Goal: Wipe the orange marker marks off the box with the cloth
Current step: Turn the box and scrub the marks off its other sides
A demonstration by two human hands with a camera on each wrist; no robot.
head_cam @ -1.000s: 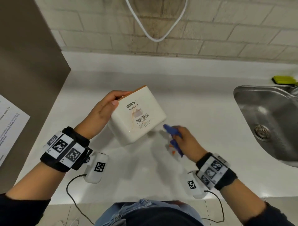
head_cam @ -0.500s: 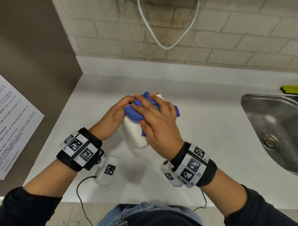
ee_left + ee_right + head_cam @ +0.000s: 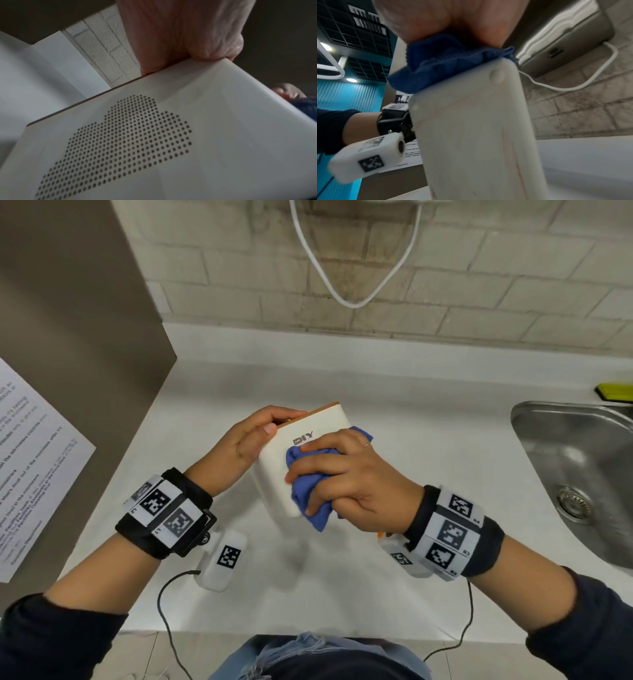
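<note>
A white tissue box (image 3: 274, 470) with an orange-edged lid and "DIY" print is tilted above the counter. My left hand (image 3: 250, 436) grips its far left end, thumb on the printed face. In the left wrist view the box's side (image 3: 171, 135) shows a dotted cloud pattern. My right hand (image 3: 342, 474) holds a bunched blue cloth (image 3: 308, 498) and presses it against the printed face, hiding the label and any orange marks. The right wrist view shows the cloth (image 3: 447, 62) on top of the box's end (image 3: 471, 135).
A steel sink (image 3: 579, 474) lies at the right, with a yellow-green sponge (image 3: 615, 391) behind it. A brown cabinet side (image 3: 68, 337) bearing a paper notice (image 3: 30, 460) stands at the left. A white cable (image 3: 352, 299) hangs on the brick wall.
My right hand brought the cloth onto the box a second ago, and has now slid it from the far end down toward me, uncovering the "DIY" print. The left hand keeps holding the box.
</note>
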